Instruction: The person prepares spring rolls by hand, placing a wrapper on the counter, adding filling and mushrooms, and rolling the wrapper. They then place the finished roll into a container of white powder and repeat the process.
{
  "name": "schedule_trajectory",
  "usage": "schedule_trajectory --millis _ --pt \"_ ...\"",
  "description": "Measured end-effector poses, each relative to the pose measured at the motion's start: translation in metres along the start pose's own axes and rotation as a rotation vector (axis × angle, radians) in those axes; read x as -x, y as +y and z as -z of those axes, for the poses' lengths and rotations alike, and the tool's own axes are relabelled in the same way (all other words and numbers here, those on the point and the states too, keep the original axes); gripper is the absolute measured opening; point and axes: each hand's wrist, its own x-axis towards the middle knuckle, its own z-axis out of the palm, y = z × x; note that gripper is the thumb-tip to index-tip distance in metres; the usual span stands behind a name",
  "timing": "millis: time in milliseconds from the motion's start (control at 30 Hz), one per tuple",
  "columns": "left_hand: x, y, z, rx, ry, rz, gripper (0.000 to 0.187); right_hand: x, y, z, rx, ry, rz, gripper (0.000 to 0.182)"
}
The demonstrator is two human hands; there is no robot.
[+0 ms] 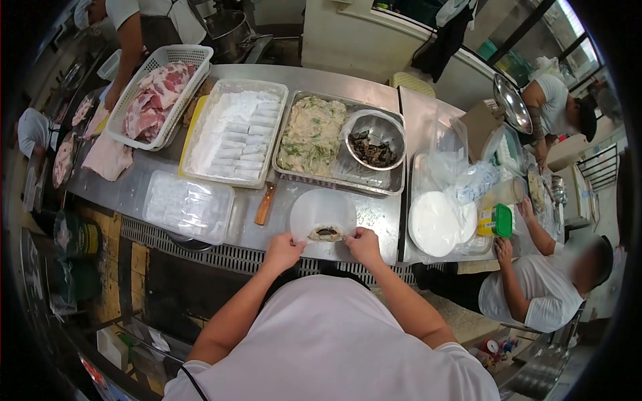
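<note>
A round, pale, translucent wrapper (pixel 322 208) lies flat on the steel table near its front edge. On its near part sits a small heap of light filling with dark pieces on top (pixel 325 233). My left hand (pixel 285 251) pinches the wrapper's near left edge. At the near right edge, my right hand (pixel 364 246) pinches it too. Beyond the wrapper stands a metal tray of pale filling flecked with green (pixel 311 134). In that tray's right part, a steel bowl (pixel 376 117) holds dark pieces. A wooden-handled tool (pixel 265 204) lies to the left of the wrapper.
Rows of white rolls (pixel 239 148) lie in a powdered tray. A lidded plastic box (pixel 188 206) stands left. Raw meat (pixel 159 100) fills a white basket. Round white wrappers (pixel 433 224) are stacked right. Co-workers stand around; one (pixel 535 287) has hands by a green-lidded container (pixel 495 220).
</note>
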Motion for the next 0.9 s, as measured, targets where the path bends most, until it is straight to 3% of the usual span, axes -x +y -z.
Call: schedule_trajectory --millis 100,200,300,400,500,733,900 --pt "0.009 0.006 -0.003 0.192 0.039 0.032 0.022 0.010 -0.010 -0.005 -0.039 0.083 0.049 0.020" --pt "0.020 0.024 -0.010 0.229 0.209 -0.118 0.017 0.022 -0.022 -0.012 -0.092 0.119 0.101 0.018" --pt "0.020 0.042 -0.014 0.175 0.306 -0.460 0.014 0.024 -0.024 -0.020 -0.085 0.136 0.181 0.016" --pt "0.008 0.054 -0.015 -0.152 0.361 -0.789 0.015 0.024 -0.023 -0.024 -0.034 0.148 0.289 0.015" --pt "-0.010 0.048 -0.026 -0.268 0.206 -0.877 0.017 0.025 -0.027 -0.022 0.090 0.149 0.399 0.013" --pt "-0.009 0.040 -0.025 -0.256 0.072 -0.814 0.035 0.015 -0.039 -0.015 0.200 0.201 0.909 0.015" --pt "-0.009 0.028 -0.029 0.022 0.070 -0.670 0.063 0.002 -0.038 -0.013 0.361 -0.027 0.945 0.015"
